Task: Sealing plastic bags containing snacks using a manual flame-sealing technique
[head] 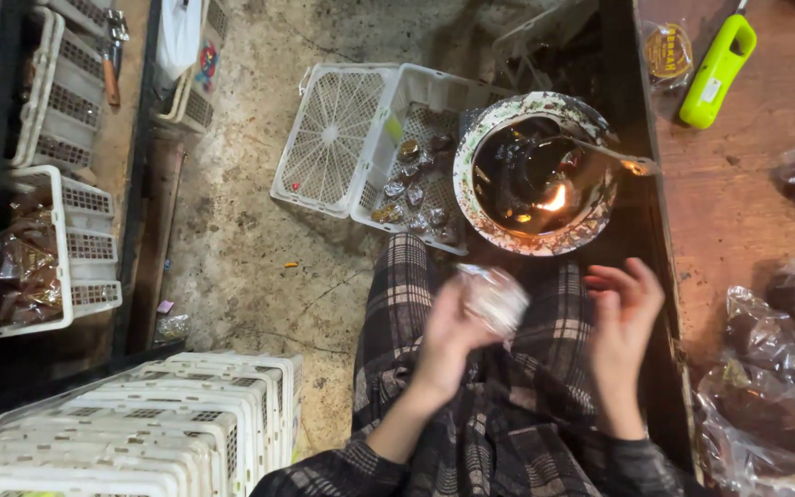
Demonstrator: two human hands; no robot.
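While the left hand (453, 336) closes its fingers around one blurred, clear-wrapped packet (494, 299) over the plaid lap, just below the round bowl (471, 198) with a small flame inside, the right hand (623, 317) is spread open and empty just right of the packet. Left of the bowl, one white plastic crate (416, 101) holds several wrapped pieces beside one open lid. Right of the bowl, on the wooden worktop (738, 212), lies one lime-green lighter (718, 69).

small clear-wrapped packet (494, 296), blurred, held above plaid lap
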